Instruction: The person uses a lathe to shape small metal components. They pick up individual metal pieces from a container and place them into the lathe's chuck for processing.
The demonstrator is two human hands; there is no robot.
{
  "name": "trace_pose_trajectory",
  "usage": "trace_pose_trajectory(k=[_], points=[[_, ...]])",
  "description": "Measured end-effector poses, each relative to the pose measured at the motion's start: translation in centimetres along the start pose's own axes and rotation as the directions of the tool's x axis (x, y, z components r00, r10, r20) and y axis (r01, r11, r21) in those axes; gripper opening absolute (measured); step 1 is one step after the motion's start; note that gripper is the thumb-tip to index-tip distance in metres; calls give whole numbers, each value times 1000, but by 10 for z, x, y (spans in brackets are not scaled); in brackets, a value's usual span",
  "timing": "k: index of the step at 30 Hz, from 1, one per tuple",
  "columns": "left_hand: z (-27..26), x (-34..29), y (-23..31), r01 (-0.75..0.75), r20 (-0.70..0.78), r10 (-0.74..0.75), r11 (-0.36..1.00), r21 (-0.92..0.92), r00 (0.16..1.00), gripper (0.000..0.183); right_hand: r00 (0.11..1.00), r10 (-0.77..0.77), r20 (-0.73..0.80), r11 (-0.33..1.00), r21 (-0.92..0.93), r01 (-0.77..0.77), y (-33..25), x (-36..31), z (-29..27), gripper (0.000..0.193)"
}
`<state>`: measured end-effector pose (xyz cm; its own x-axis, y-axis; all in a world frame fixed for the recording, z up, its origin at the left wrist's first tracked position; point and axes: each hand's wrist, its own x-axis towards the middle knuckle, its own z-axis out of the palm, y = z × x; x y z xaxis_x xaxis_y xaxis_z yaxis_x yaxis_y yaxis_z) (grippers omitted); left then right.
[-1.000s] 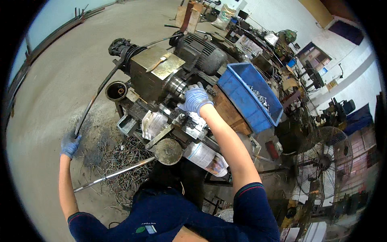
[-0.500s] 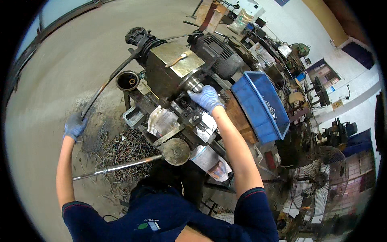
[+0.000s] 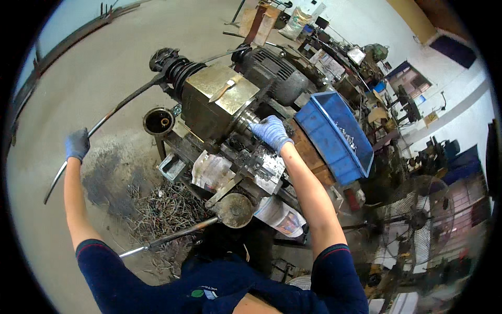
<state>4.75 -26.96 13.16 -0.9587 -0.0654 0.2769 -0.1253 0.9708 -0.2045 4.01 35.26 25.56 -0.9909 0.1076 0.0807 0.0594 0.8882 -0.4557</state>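
Note:
My left hand (image 3: 77, 144), in a blue-grey glove, is wrapped around a long metal lever (image 3: 116, 107) that runs to the far left end of a greasy lathe-like machine. The lever's bent lower end sticks out past my fist. My right hand (image 3: 272, 132), in a striped blue-white glove, is closed at the shiny round spindle collar (image 3: 247, 120). Its fingertips meet the collar's front; anything between them is hidden. On the box-shaped headstock's metal top (image 3: 207, 79) lies a wooden-handled brush (image 3: 221, 91).
A blue bin (image 3: 327, 138) with small metal parts stands right of my right hand. A round pot (image 3: 159, 121) sits at the machine's left. A second lever (image 3: 183, 231) juts out low left, above a heap of metal scraps (image 3: 157, 212). A fan (image 3: 418, 220) stands at right.
My left hand has swung the lever outward to the left, and its lower end now shows beyond the fist. My right hand has closed in at the collar. The view has shifted slightly.

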Motion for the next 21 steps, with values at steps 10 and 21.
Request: trace_pose_trajectory(k=[10,21], points=[[57,-29,172,101,18,-236,341,-935,971,32,958,-85,-273,995,34,99,108,-166,-102,29],[60,-16,294,-528,411,527,841,-122,744,20,831,477,-285,879,185,-440,287,-366,-108,24]])
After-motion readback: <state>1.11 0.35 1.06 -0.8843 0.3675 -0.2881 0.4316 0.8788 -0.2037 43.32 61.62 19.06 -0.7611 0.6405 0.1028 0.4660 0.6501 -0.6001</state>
